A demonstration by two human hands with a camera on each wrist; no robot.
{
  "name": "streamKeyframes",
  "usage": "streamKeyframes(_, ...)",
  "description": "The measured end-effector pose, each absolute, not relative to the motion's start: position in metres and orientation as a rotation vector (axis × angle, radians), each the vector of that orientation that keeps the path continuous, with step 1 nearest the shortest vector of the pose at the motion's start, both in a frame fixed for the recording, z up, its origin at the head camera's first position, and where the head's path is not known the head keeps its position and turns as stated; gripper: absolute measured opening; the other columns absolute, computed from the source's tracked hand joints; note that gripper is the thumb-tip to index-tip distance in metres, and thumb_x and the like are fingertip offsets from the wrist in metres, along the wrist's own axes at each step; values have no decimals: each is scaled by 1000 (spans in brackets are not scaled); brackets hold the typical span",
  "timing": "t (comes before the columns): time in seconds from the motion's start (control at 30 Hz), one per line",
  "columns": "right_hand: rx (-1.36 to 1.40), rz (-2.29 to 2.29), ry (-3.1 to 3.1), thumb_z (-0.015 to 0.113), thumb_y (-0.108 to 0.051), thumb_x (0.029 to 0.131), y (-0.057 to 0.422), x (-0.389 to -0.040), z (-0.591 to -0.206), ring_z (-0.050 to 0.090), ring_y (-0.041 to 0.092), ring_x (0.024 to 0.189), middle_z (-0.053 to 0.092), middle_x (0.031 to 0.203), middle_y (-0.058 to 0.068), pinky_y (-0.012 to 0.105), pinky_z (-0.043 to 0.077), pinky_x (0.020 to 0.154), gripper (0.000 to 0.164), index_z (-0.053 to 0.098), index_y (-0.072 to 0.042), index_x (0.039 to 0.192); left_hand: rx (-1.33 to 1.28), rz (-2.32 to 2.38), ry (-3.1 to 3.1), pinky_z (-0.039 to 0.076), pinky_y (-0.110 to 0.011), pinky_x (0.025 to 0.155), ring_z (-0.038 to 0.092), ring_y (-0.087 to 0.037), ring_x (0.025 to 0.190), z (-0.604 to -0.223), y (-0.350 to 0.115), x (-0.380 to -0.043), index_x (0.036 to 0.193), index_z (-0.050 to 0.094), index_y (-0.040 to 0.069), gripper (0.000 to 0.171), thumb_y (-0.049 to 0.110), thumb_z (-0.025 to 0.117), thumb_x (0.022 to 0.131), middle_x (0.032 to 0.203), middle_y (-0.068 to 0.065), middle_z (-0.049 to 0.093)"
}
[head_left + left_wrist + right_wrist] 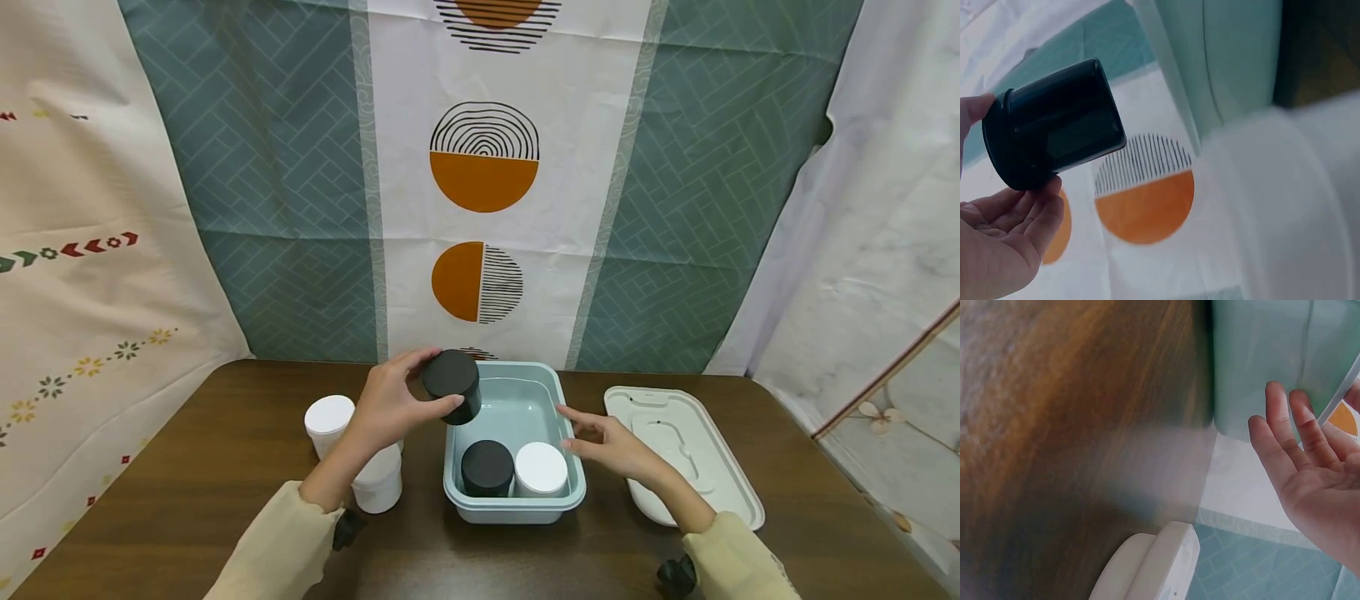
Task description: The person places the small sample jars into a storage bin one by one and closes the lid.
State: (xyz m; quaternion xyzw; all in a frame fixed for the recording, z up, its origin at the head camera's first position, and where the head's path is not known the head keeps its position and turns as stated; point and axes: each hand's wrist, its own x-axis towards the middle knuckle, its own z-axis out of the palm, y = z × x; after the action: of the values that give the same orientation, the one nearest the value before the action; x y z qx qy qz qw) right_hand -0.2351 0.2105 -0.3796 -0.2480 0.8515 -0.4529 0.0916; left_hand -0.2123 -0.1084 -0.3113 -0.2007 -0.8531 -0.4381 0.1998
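My left hand (390, 408) grips a black lidded jar (453, 387) between thumb and fingers, raised over the left rim of a light blue plastic bin (517, 515). In the left wrist view the black jar (1054, 125) is tilted, held near its lid end. Inside the bin, at the near end, another black jar (487, 468) stands beside a white jar (540, 469). My right hand (611, 450) is at the bin's right rim. Its fingers extend along the outer wall in the right wrist view, and whether they press on it is unclear.
White lidded jars (377, 479) stand left of the bin, partly hidden by my left arm. A white bin lid (720, 467) lies flat on the brown wooden table (187, 500) to the right. Patterned cloth (277, 167) hangs behind the table's far edge.
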Motion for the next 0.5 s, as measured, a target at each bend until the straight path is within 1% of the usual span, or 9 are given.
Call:
streamKeyframes(0.17, -739, -1346, 2524, 60, -21, 88, 211, -235, -379, 51, 13, 77, 56, 90, 9, 25, 43, 68, 58, 37, 0, 137, -569, -1262, -2396, 52, -34, 75, 59, -21, 88, -318, -84, -220, 119, 57, 1, 59, 18, 80, 67, 108, -12, 62)
streamKeyframes(0.23, -734, -1349, 2521, 60, -20, 88, 211, -235, -379, 51, 13, 76, 56, 90, 9, 25, 43, 68, 58, 37, 0, 137, -565, -1280, -2403, 51, -33, 77, 57, -21, 90, -321, -76, -223, 120, 57, 1, 59, 18, 80, 68, 109, -11, 61)
streamKeyframes(0.4, -733, -1346, 2516, 60, -21, 88, 210, -235, -378, 53, 16, 78, 56, 91, 10, 26, 45, 70, 58, 37, 0, 137, -584, -1308, -2439, 49, -36, 85, 56, -22, 99, -329, -60, -230, 122, 56, 2, 60, 19, 79, 70, 115, -11, 59)
streamKeyframes(0.5, -740, -1351, 2508, 60, -21, 88, 211, -235, -378, 55, 17, 82, 57, 91, 10, 27, 46, 73, 59, 36, 1, 137, -618, -1292, -2492, 49, -37, 84, 56, -24, 101, -335, -51, -233, 125, 53, 2, 61, 22, 77, 72, 120, -12, 57)
